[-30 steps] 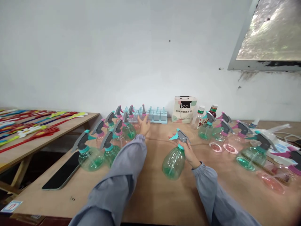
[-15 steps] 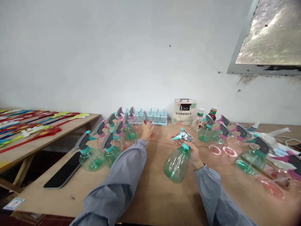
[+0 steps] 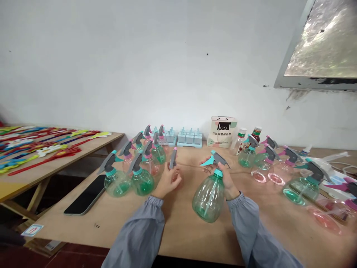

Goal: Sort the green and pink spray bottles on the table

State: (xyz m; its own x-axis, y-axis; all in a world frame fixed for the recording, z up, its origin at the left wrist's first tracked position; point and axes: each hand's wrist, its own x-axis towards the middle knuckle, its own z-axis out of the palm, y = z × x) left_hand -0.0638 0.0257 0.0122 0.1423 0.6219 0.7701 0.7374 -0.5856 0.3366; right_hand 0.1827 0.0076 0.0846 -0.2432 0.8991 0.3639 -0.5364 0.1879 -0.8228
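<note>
My right hand (image 3: 227, 180) is closed round the neck of a green spray bottle (image 3: 208, 199) with a teal collar and grey-and-teal trigger head, held tilted over the table. At the middle, my left hand (image 3: 167, 180) grips a pink spray bottle (image 3: 173, 158) with a grey head; my fingers and palm hide most of its body. Just left of that hand stands a green spray bottle (image 3: 142, 182), among several green and pink ones.
More spray bottles (image 3: 301, 190) stand at the right. Behind are pale blue moulds (image 3: 190, 139), a paper bag (image 3: 221, 134) and two sauce bottles. A black phone (image 3: 85, 197) lies at the left; colourful flat items cover another table (image 3: 52, 167).
My left hand has drawn back toward me with the pink bottle, from near the blue moulds. My right hand still holds the green bottle. The view has shifted slightly.
</note>
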